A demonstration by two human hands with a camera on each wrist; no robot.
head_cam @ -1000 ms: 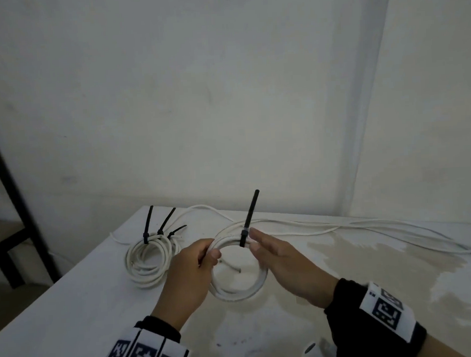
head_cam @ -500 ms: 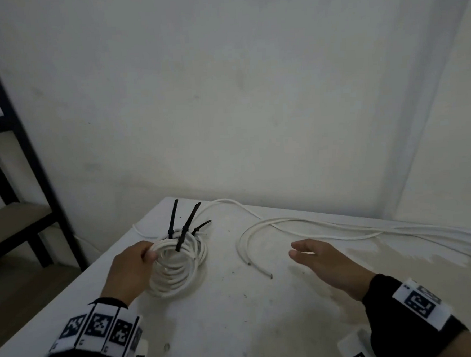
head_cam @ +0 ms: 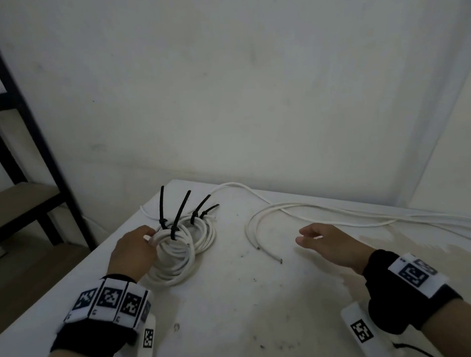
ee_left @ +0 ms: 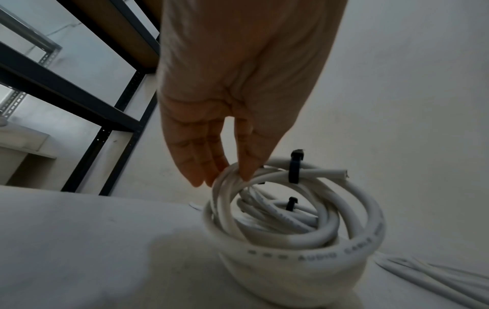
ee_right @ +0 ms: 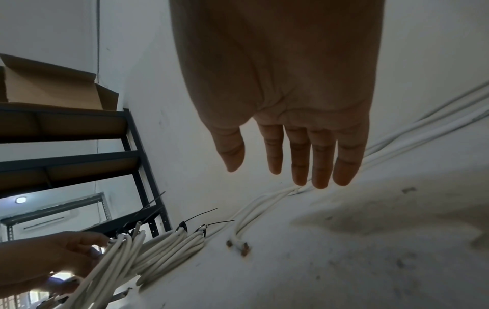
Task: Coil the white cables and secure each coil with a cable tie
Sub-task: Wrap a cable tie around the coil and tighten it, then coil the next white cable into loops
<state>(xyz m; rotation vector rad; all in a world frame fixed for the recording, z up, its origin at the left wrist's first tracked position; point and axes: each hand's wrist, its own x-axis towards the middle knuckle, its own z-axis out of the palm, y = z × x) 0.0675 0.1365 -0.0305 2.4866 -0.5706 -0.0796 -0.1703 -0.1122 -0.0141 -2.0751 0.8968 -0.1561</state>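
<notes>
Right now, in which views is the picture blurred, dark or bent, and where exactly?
Head view: dim, even light; the black metal shelf frame bows near the left edge. Left wrist view: the near rim of the tied white cable coil is smeared, its printed lettering only partly readable. Right wrist view: the right hand is a dark shape against the pale wall, and the left hand is blurred.

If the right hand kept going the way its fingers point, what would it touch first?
Probably the loose white cables curving across the table just ahead of the right hand, which hovers open. Depth is unclear; it might pass above them toward the tied coils.
</notes>
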